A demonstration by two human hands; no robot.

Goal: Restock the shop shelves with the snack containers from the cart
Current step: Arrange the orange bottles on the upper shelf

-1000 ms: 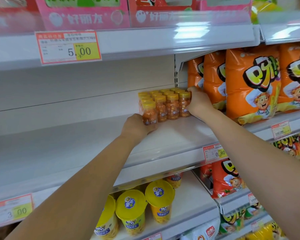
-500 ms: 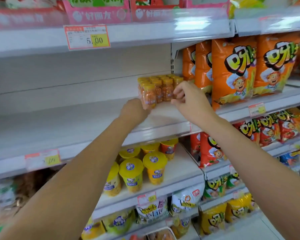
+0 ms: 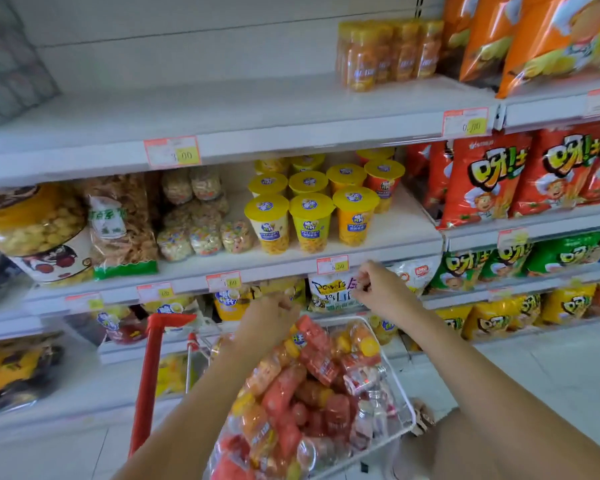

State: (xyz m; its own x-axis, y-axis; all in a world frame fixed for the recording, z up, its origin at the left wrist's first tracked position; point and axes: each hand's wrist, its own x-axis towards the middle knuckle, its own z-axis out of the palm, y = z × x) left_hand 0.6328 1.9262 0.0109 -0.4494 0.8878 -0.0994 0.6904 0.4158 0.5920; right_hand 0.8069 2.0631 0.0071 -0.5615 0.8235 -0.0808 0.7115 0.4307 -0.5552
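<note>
Now both my hands hung empty above the cart [image 3: 400, 403], left hand [image 3: 267, 327] loosely curled, right hand [image 3: 378, 289] half-closed; snack packs [image 3: 302, 386] filled its basket. I judged it best to grip one pack by both sides.

price tag [image 3: 332, 264] reads 5.50; white bag [image 3: 329, 293] reads "powers".

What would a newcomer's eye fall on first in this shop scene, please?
Probably the cart at bottom centre, heaped with red and orange snack packs, with the left hand and right hand reaching over its far end. Next, the yellow-lidded cups in rows on the middle shelf. Then the wrapped pack of small jars on the mostly bare upper shelf, beside orange bags.
</note>
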